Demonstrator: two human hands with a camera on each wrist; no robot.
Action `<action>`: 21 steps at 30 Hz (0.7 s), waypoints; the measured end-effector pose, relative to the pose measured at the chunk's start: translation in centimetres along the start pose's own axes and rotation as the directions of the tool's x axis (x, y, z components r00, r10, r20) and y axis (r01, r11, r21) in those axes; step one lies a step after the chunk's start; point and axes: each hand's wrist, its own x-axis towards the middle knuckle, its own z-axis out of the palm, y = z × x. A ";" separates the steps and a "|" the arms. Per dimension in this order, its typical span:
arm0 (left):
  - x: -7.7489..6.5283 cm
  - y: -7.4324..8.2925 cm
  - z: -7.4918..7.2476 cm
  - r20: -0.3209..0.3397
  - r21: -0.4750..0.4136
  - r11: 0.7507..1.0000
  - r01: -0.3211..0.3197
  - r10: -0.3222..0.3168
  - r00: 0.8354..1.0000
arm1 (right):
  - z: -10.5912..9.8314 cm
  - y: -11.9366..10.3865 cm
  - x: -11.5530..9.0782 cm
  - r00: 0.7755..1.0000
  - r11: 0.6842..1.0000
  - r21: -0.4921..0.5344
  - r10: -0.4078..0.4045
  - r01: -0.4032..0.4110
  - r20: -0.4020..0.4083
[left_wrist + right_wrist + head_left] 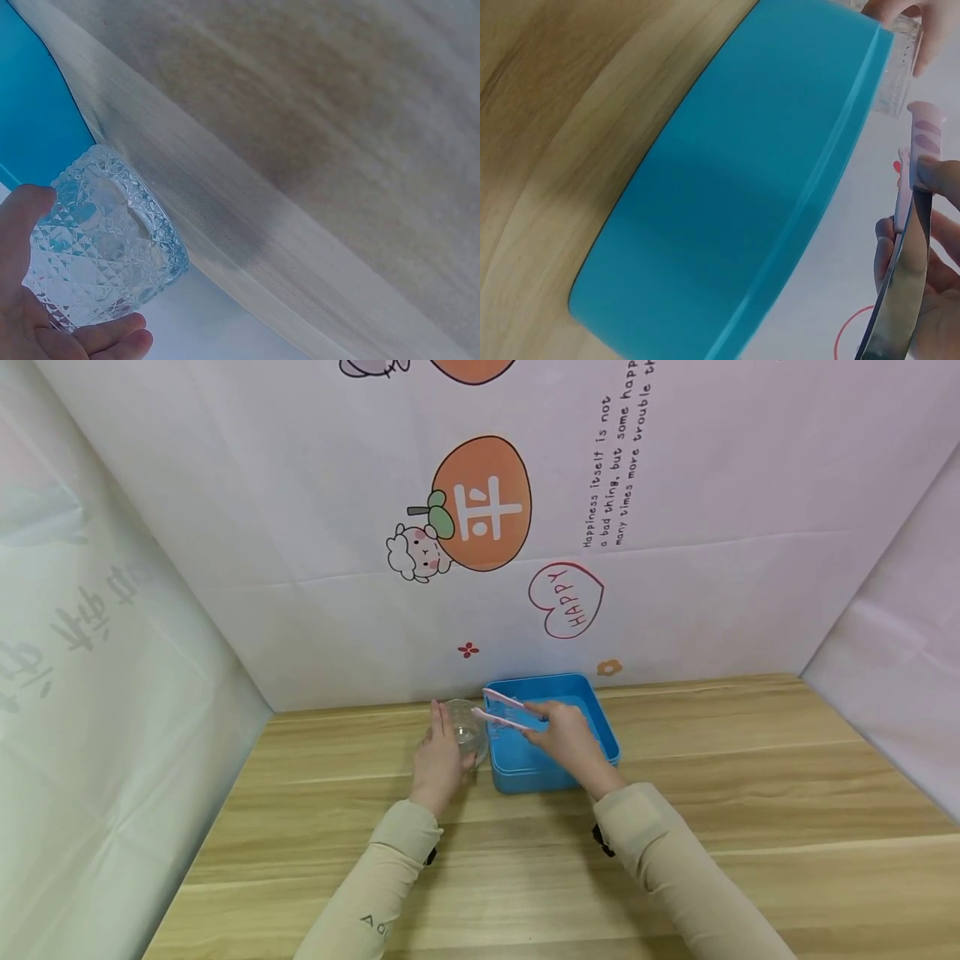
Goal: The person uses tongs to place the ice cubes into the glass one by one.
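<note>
My left hand [437, 760] holds a clear glass cup [467, 735] that stands on the table, left of a blue bin [555, 777]. In the left wrist view the thumb lies on one side of the patterned glass and the fingers on the other. Pinched in my right hand [566, 735] is a pair of metal tongs [904, 281] with pink tips. Their arms are spread, with nothing between the tips, which point left over the bin's left rim toward the cup. Small, pale, translucent pieces [501, 717] show at the bin's left end.
Bin and cup stand at the back of the wood-grain table [510, 877], close to a white printed sheet [337, 635] that rises behind them. Another white sheet [135, 760] hangs along the left side, with more on the right.
</note>
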 end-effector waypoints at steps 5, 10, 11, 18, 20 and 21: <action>0.0 -0.1 0.0 0.002 -0.003 1.000 0.003 -0.003 1.000 | 0.0 0.5 0.1 0.998 0.999 -0.015 0.050 -0.051 -0.023; 0.0 -0.1 0.1 0.012 0.002 1.000 0.005 -0.005 1.000 | 0.2 1.0 0.2 0.993 0.993 -0.033 0.111 -0.112 -0.030; 0.0 -0.1 0.1 0.013 0.004 1.000 0.005 -0.005 1.000 | 0.2 1.1 0.2 0.992 0.992 -0.034 0.120 -0.120 -0.029; 0.0 -0.2 0.0 0.017 -0.002 1.000 0.003 -0.003 1.000 | 0.4 1.7 0.3 0.989 0.987 -0.059 0.151 -0.151 -0.008; 0.0 -0.2 0.1 0.012 -0.008 1.000 0.002 -0.002 1.000 | 0.4 1.9 0.4 0.987 0.984 -0.068 0.163 -0.162 0.011; 0.0 -0.2 0.1 0.010 -0.011 1.000 0.002 -0.002 1.000 | 0.4 1.9 0.4 0.985 0.983 -0.072 0.168 -0.167 0.021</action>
